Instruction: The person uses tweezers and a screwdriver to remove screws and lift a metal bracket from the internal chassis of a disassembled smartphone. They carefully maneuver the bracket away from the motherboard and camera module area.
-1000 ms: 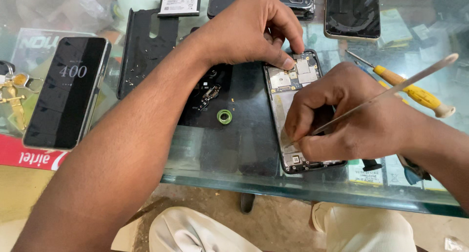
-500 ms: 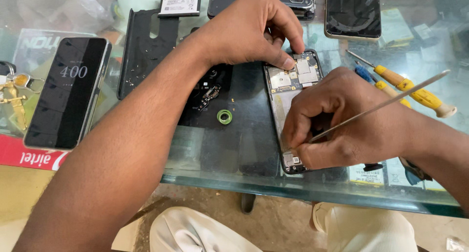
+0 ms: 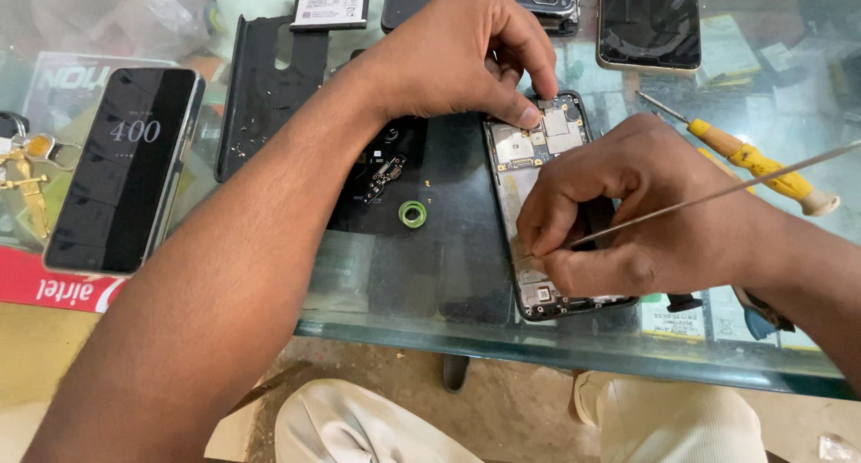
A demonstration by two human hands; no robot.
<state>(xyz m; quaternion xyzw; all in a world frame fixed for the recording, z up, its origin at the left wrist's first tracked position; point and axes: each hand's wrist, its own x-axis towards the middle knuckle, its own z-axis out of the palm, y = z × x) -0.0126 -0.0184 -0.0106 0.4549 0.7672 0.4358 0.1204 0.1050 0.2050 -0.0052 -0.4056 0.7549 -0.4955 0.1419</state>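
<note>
My left hand (image 3: 457,55) reaches across and presses its fingertips down on the top edge of the opened phone (image 3: 538,158), which lies back-off on the glass worktop (image 3: 404,283) near its front edge, circuit board showing. My right hand (image 3: 628,212) is closed around a thin metal pry tool (image 3: 717,194), its tip down inside the phone's frame on the left side, the long end sticking out to the right. I think the main risk is a slip: too much push on that thin tool and it could skid across the board and scratch a part or tear a flex cable. If my left fingers ease off, the phone may slide on the smooth glass toward the edge. A small green ring (image 3: 412,214) and a loose small board (image 3: 381,176) sit on the dark mat (image 3: 448,266) just left of the phone, and a jolt of my forearm could scatter them. The yellow-handled screwdriver (image 3: 753,162) lies to the right, clear of my hands.
</note>
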